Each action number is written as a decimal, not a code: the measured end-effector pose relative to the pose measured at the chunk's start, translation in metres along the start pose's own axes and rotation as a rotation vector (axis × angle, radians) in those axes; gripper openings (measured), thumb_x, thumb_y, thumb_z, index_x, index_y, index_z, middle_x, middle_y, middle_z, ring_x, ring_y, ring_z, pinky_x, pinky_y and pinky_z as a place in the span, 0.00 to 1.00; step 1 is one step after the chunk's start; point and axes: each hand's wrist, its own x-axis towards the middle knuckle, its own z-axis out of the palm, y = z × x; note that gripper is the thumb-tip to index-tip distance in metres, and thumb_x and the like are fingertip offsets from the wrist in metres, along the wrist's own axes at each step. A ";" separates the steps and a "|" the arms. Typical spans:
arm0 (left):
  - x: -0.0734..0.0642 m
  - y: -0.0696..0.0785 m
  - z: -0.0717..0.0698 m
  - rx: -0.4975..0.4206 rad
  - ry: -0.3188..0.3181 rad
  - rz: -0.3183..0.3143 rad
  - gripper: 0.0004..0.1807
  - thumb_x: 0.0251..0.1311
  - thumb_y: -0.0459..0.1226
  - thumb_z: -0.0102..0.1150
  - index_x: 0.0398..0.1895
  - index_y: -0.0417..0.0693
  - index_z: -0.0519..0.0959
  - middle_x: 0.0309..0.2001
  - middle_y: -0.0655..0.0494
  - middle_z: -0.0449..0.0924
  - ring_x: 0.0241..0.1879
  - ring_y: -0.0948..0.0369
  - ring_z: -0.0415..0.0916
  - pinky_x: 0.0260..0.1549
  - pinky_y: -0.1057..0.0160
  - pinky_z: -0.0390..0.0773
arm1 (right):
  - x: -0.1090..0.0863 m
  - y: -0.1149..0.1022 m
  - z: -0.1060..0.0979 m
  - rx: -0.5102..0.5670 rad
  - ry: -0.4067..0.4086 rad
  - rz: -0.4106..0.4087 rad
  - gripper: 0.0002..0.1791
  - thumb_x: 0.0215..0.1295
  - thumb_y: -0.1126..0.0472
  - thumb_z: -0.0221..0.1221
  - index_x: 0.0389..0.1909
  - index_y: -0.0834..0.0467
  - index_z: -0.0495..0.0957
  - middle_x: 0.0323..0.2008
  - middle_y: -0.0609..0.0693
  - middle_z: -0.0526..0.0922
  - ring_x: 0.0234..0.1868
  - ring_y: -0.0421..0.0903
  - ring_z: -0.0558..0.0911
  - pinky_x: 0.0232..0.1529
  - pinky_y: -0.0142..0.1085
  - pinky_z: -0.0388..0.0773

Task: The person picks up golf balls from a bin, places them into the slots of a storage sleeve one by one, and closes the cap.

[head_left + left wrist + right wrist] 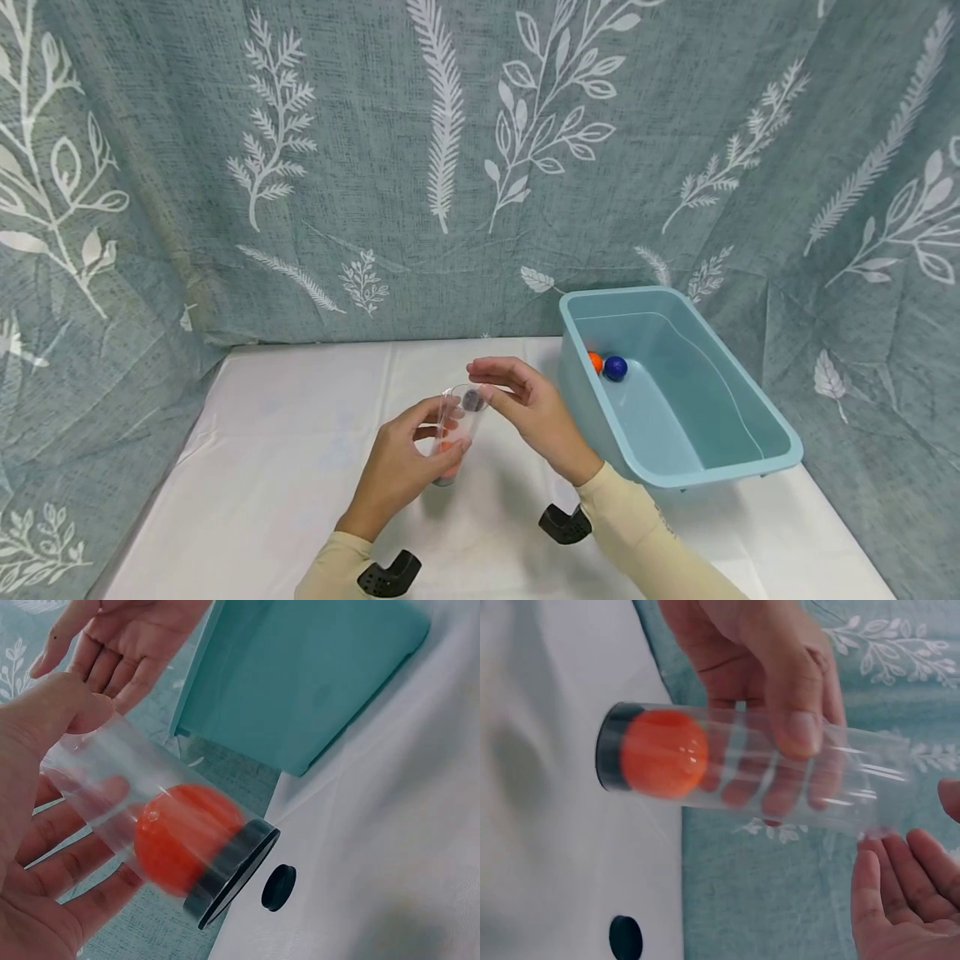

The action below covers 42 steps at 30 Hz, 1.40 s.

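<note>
My left hand (408,454) grips a clear plastic tube (840,769) round its side, thumb on one side and fingers on the other. An orange ball (664,754) sits inside at the tube's dark-capped end (613,746), which points down toward the table in the head view. The other end looks uncovered. My right hand (532,408) is at that upper end, its fingers loosely extended and the fingertips right at the rim in the right wrist view. A loose black cap (279,888) lies on the white tablecloth beyond the tube.
To the right stands a light-blue plastic bin (675,479), close to my right forearm. Inside are a dark blue ball (616,368) and an orange ball (596,362), at its left wall. A leaf-patterned grey-green curtain (360,167) hangs behind the white-covered table (285,417).
</note>
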 end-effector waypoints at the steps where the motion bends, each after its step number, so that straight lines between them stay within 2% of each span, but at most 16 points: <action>1: 0.000 0.000 0.000 0.001 -0.001 -0.002 0.28 0.54 0.42 0.77 0.59 0.52 0.80 0.48 0.61 0.84 0.50 0.62 0.80 0.50 0.57 0.84 | 0.001 -0.002 -0.001 -0.004 0.005 0.001 0.20 0.74 0.58 0.60 0.64 0.55 0.76 0.61 0.48 0.79 0.63 0.48 0.77 0.64 0.41 0.75; 8: 0.002 0.000 -0.001 0.017 -0.008 0.004 0.28 0.54 0.41 0.77 0.59 0.54 0.80 0.51 0.60 0.83 0.50 0.62 0.80 0.50 0.58 0.84 | 0.005 -0.022 -0.013 -0.036 0.043 -0.022 0.20 0.72 0.63 0.62 0.63 0.58 0.75 0.58 0.54 0.80 0.61 0.52 0.78 0.62 0.39 0.77; 13: 0.004 0.000 -0.003 0.028 -0.006 -0.004 0.28 0.53 0.42 0.78 0.59 0.55 0.80 0.50 0.62 0.83 0.50 0.62 0.80 0.50 0.60 0.84 | 0.007 -0.040 -0.029 -0.051 0.066 0.019 0.22 0.72 0.59 0.63 0.64 0.59 0.74 0.59 0.52 0.79 0.61 0.50 0.78 0.62 0.39 0.77; 19: 0.004 0.002 -0.004 0.028 -0.006 -0.031 0.28 0.53 0.41 0.78 0.59 0.53 0.80 0.51 0.62 0.82 0.50 0.62 0.80 0.49 0.61 0.84 | 0.015 -0.055 -0.058 -0.083 0.099 0.050 0.23 0.72 0.57 0.63 0.65 0.56 0.74 0.60 0.52 0.79 0.62 0.51 0.76 0.62 0.39 0.77; 20: 0.004 0.002 -0.004 0.028 -0.006 -0.035 0.28 0.53 0.41 0.78 0.59 0.53 0.80 0.51 0.62 0.82 0.50 0.63 0.80 0.49 0.61 0.84 | 0.017 -0.057 -0.065 -0.097 0.105 0.055 0.24 0.72 0.56 0.62 0.65 0.56 0.74 0.60 0.51 0.78 0.62 0.51 0.76 0.61 0.38 0.77; 21: 0.004 0.002 -0.004 0.028 -0.007 -0.038 0.28 0.53 0.40 0.78 0.59 0.53 0.80 0.51 0.62 0.82 0.50 0.63 0.80 0.49 0.61 0.84 | 0.018 -0.059 -0.071 -0.119 0.113 0.063 0.24 0.72 0.55 0.62 0.66 0.56 0.73 0.60 0.51 0.78 0.62 0.50 0.76 0.56 0.35 0.80; 25: 0.004 0.003 -0.005 0.024 -0.010 -0.037 0.29 0.52 0.39 0.78 0.59 0.54 0.80 0.50 0.62 0.83 0.50 0.63 0.80 0.50 0.61 0.83 | 0.025 -0.063 -0.097 -0.206 0.139 0.098 0.26 0.73 0.52 0.61 0.68 0.56 0.71 0.62 0.51 0.77 0.62 0.48 0.76 0.55 0.32 0.79; 27: 0.005 0.003 -0.005 0.023 -0.012 -0.031 0.29 0.52 0.39 0.78 0.59 0.55 0.80 0.49 0.63 0.83 0.50 0.63 0.80 0.50 0.61 0.83 | 0.029 -0.062 -0.111 -0.252 0.158 0.118 0.27 0.73 0.52 0.61 0.68 0.57 0.71 0.63 0.53 0.76 0.62 0.47 0.76 0.57 0.35 0.78; 28: 0.005 0.003 -0.006 0.022 -0.015 -0.027 0.29 0.52 0.39 0.78 0.59 0.54 0.80 0.49 0.63 0.83 0.50 0.63 0.80 0.50 0.61 0.83 | 0.031 -0.061 -0.117 -0.272 0.169 0.125 0.27 0.74 0.52 0.60 0.68 0.58 0.71 0.63 0.54 0.76 0.63 0.47 0.75 0.64 0.39 0.75; 31: 0.005 0.003 -0.006 0.018 -0.023 -0.026 0.28 0.53 0.40 0.78 0.59 0.53 0.80 0.48 0.63 0.83 0.50 0.63 0.80 0.50 0.60 0.84 | 0.035 -0.057 -0.136 -0.357 0.196 0.168 0.28 0.74 0.50 0.59 0.68 0.58 0.70 0.63 0.55 0.76 0.63 0.49 0.74 0.67 0.46 0.71; 36: 0.003 0.005 -0.006 0.003 -0.034 -0.041 0.27 0.53 0.40 0.77 0.58 0.57 0.80 0.48 0.65 0.82 0.50 0.62 0.80 0.50 0.61 0.84 | 0.039 -0.043 -0.167 -0.479 0.202 0.264 0.30 0.74 0.49 0.59 0.70 0.60 0.67 0.64 0.58 0.74 0.65 0.55 0.72 0.65 0.53 0.72; 42: -0.001 0.005 -0.003 -0.027 -0.047 -0.039 0.28 0.53 0.37 0.77 0.59 0.55 0.80 0.48 0.63 0.83 0.49 0.63 0.81 0.50 0.64 0.83 | 0.040 -0.024 -0.197 -0.595 0.177 0.387 0.32 0.75 0.50 0.59 0.70 0.65 0.65 0.65 0.63 0.72 0.65 0.60 0.72 0.63 0.55 0.73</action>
